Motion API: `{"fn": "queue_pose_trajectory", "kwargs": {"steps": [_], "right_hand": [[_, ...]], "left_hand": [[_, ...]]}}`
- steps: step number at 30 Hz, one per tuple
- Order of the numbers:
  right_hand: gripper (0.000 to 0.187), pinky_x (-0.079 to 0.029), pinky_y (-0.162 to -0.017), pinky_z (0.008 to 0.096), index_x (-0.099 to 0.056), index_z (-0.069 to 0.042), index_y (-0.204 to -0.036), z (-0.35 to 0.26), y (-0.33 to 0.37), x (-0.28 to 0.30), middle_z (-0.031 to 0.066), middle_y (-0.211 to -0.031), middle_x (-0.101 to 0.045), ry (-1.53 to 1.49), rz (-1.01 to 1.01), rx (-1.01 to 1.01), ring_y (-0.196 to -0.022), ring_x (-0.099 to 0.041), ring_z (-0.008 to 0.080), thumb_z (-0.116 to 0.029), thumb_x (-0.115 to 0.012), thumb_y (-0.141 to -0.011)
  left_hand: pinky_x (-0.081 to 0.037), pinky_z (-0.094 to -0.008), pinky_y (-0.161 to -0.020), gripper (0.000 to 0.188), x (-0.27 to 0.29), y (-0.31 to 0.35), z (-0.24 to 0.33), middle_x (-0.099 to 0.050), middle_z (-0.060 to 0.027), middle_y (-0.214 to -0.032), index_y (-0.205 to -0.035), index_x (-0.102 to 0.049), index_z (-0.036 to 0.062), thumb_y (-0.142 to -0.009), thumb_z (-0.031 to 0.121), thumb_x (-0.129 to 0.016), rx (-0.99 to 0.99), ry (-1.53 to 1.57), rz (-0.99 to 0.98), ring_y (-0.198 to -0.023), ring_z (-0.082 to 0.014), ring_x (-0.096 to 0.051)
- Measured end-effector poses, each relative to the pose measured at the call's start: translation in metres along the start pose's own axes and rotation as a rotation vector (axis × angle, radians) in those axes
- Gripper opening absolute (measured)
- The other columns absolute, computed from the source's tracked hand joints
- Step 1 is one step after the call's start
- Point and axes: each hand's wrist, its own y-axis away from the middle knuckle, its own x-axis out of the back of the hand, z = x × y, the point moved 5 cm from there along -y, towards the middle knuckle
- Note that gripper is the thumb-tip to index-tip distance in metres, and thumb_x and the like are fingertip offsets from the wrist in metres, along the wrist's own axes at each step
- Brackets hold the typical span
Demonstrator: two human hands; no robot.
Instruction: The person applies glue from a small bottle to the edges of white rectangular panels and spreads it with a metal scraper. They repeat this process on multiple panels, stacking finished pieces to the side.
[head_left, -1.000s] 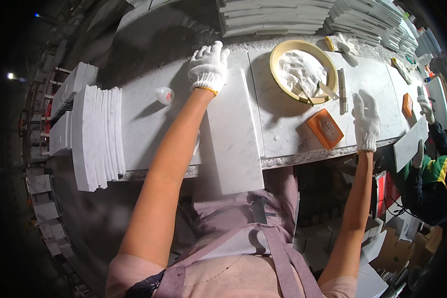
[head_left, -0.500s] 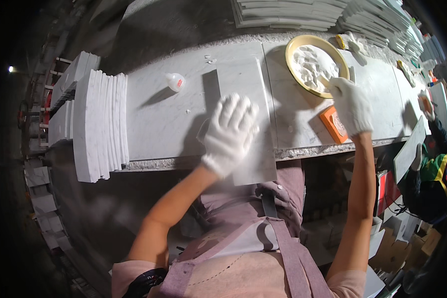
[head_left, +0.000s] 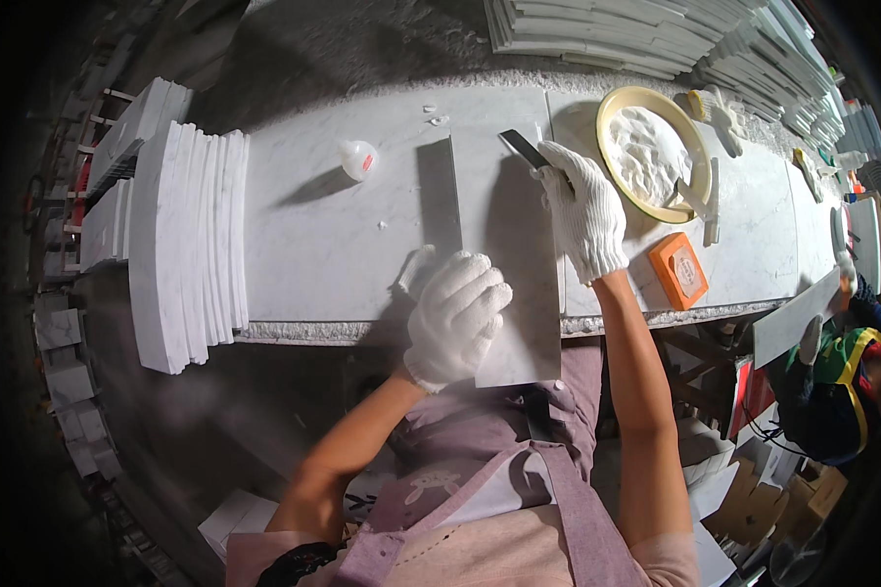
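A long pale marble slab lies on the worktable in front of me, its near end overhanging the front edge. My left hand, in a white knitted glove, rests at the slab's left edge with its fingers curled in; whatever may be inside them is hidden. Over the slab's right side, my gloved right hand grips a dark flat-bladed tool, pointing up and left. Close by on the right stands a yellow-rimmed bowl of white paste, with a spatula leaning in it.
An orange box lies below the bowl. A small white bottle stands left of the slab. Stacked white slabs line the table's left end; more stacks stand behind. At far right a co-worker handles a panel.
My right hand has left the bowl and moved left over the slab, now with the dark tool in it. My left hand has slid down toward me and curled its fingers.
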Motion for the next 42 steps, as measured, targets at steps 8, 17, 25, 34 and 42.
{"fn": "queue_pose_trajectory", "kwargs": {"steps": [8,17,25,34,42], "right_hand": [[0.031,-0.057,-0.079,0.0364,-0.074,-0.006,-0.132,-0.007,-0.021,0.0,0.0127,-0.097,-0.075,0.138,-0.1,0.034,-0.085,-0.073,0.021,-0.013,-0.063,-0.104],[0.035,-0.058,-0.078,0.0434,-0.073,-0.016,-0.136,-0.009,-0.025,-0.002,0.0182,-0.101,-0.073,0.189,-0.336,0.051,-0.088,-0.073,0.0336,-0.016,-0.062,-0.103],[0.038,-0.058,-0.075,0.0394,-0.072,-0.017,-0.138,-0.013,-0.037,-0.006,0.0147,-0.1,-0.072,0.189,-0.226,0.081,-0.084,-0.074,0.0278,-0.006,-0.061,-0.104],[0.042,-0.06,-0.073,0.0414,-0.068,-0.015,-0.144,-0.013,-0.022,-0.001,0.0222,-0.106,-0.074,0.167,-0.416,0.127,-0.084,-0.074,0.0337,-0.016,-0.055,-0.104],[0.046,-0.06,-0.077,0.0369,-0.07,-0.027,-0.143,-0.026,0.0,0.01,0.0081,-0.098,-0.07,0.332,-0.566,0.223,-0.082,-0.073,0.0257,-0.007,-0.06,-0.102]], "left_hand": [[-0.051,-0.0534,-0.113,0.022,0.0,0.001,-0.005,-0.073,-0.0139,-0.113,-0.104,-0.078,0.0035,-0.085,0.01,-0.068,0.036,0.039,-0.003,-0.119,-0.0351,-0.066],[-0.053,-0.0518,-0.109,0.017,-0.002,0.003,-0.005,-0.071,-0.0121,-0.114,-0.102,-0.075,0.0022,-0.093,0.013,-0.065,-0.021,0.033,0.068,-0.115,-0.0331,-0.067],[-0.053,-0.054,-0.112,0.025,-0.002,0.008,-0.006,-0.071,-0.0126,-0.122,-0.113,-0.077,0.0042,-0.094,0.014,-0.066,-0.02,0.025,0.032,-0.123,-0.0344,-0.066],[-0.053,-0.0534,-0.113,0.024,-0.002,0.007,-0.006,-0.071,-0.012,-0.121,-0.113,-0.078,0.0044,-0.095,0.014,-0.064,-0.014,0.019,0.047,-0.123,-0.0336,-0.066],[-0.051,-0.0535,-0.11,0.02,-0.003,0.005,-0.004,-0.07,-0.013,-0.115,-0.107,-0.072,0.0017,-0.091,0.009,-0.064,-0.031,0.021,0.078,-0.117,-0.0344,-0.066]]}}
